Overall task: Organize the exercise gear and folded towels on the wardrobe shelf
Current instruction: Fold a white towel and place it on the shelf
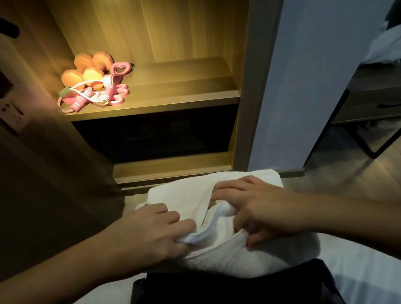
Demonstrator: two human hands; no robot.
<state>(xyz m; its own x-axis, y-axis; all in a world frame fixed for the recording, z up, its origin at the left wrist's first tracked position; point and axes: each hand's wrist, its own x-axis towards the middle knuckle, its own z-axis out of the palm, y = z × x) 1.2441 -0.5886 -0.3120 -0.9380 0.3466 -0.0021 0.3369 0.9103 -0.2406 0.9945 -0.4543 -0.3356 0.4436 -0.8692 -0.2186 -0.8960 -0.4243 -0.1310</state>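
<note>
Below the lit wardrobe shelf (179, 85), out past its front edge, a pile of white towels (199, 190) lies against my lap. My left hand (154, 231) pinches a fold at the pile's near-left edge, and my right hand (259, 208) curls its fingers round the folds beside it. I cannot count the layers. At the shelf's left end sit two orange dumbbells (87, 69), with a tangle of pink bands and rope (99, 96) touching them in front. From there to the shelf's right wall is open wood. Right of the shelf stands a desk (380, 100) with one drawer and white cloth (395, 44) heaped on top.
</note>
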